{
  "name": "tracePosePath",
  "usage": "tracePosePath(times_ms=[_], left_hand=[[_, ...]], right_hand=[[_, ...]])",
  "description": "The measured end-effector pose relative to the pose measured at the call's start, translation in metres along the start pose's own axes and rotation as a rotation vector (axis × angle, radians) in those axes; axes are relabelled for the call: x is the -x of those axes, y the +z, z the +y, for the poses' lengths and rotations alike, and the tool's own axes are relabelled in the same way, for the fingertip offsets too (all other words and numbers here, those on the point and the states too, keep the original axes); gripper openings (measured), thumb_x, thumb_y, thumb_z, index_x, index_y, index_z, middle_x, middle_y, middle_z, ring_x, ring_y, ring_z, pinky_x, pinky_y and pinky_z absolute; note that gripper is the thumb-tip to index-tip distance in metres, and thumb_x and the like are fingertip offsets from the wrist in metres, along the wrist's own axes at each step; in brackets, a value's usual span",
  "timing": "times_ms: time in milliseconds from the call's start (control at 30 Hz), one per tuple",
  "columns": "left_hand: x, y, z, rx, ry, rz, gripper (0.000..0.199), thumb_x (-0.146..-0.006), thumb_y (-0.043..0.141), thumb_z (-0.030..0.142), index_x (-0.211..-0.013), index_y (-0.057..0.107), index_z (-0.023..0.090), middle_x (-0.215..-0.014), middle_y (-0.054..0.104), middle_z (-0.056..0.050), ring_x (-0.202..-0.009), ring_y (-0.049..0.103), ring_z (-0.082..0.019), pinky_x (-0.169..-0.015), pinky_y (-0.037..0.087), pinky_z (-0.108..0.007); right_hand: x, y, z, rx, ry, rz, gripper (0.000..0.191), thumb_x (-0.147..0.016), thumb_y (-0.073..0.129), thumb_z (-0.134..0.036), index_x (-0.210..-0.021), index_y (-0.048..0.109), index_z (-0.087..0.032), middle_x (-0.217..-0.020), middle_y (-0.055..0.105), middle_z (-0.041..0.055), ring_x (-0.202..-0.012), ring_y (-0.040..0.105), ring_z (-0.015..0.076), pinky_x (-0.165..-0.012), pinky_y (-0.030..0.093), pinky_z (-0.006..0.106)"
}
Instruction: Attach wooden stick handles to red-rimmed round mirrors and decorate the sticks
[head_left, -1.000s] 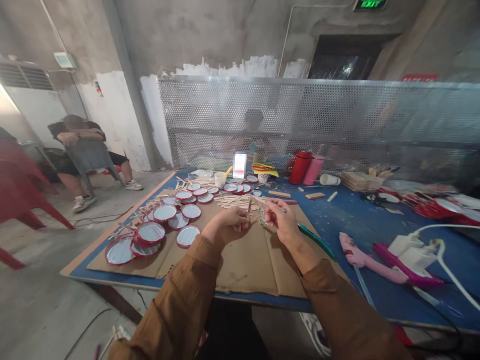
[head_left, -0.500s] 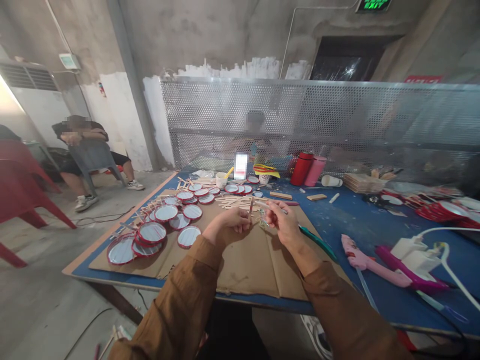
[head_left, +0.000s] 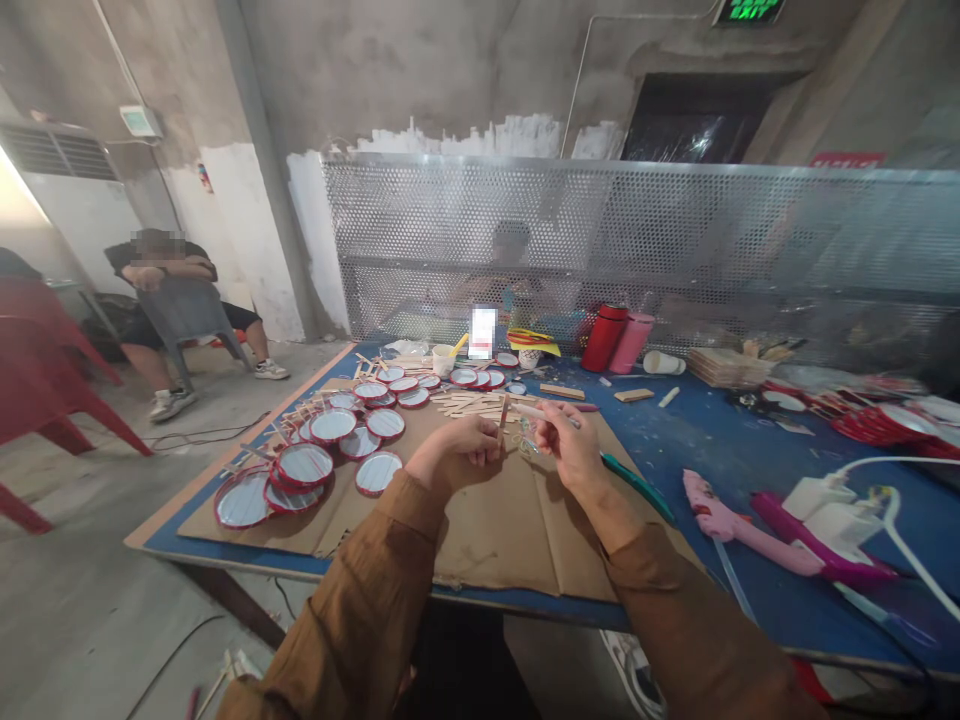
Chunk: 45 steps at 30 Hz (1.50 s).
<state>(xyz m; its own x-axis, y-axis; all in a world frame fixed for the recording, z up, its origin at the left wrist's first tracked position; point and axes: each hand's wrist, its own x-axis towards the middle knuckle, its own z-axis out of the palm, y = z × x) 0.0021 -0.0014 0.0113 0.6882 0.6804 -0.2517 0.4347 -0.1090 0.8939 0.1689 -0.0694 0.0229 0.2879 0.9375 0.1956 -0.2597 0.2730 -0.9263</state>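
Observation:
My left hand is closed on a small wooden stick, which stands upright from the fingertips. In my right hand is a slim, pale pen, its tip pointing left, close to the stick; I cannot tell whether they touch. Both hands are above a cardboard sheet. Just beyond them lies a pile of wooden sticks. Beside my right wrist is a long teal tool, partly hidden. Several round, red-rimmed discs lie to the left of my left hand.
A pink glue gun and a magenta power strip with white plugs lie at right. Red and pink bottles stand at the back before a perforated metal screen. A person sits at far left.
My hands stay almost in place. The stick in my left hand tilts slightly to the right, and the pen shifts a little with my right hand.

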Motion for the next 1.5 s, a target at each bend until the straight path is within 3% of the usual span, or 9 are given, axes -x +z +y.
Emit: tracePosePath(times_ms=[967,1500], left_hand=[[-0.0028,-0.0024,-0.0050,0.004,0.022,-0.028,0.014,-0.067,0.051,0.002,-0.069,0.061,0.013,-0.055,0.059,0.002,-0.045,0.052,-0.007,-0.049,0.042,-0.020],[0.0015,0.0013,0.0036,-0.112,-0.060,-0.033,0.009,-0.074,0.055,0.011,-0.068,0.061,0.013,-0.055,0.060,0.002,-0.045,0.051,-0.006,-0.049,0.042,-0.020]], right_hand=[[-0.0006,0.0002,0.0021,0.001,-0.005,0.016,0.042,-0.061,0.081,-0.050,-0.078,0.060,-0.018,-0.049,0.057,-0.0058,-0.037,0.048,0.0068,-0.031,0.031,0.015],[0.0019,0.0018,-0.0022,-0.011,-0.033,0.017,0.039,-0.059,0.082,-0.045,-0.078,0.061,-0.018,-0.050,0.057,-0.0064,-0.038,0.048,0.0069,-0.031,0.030,0.015]])
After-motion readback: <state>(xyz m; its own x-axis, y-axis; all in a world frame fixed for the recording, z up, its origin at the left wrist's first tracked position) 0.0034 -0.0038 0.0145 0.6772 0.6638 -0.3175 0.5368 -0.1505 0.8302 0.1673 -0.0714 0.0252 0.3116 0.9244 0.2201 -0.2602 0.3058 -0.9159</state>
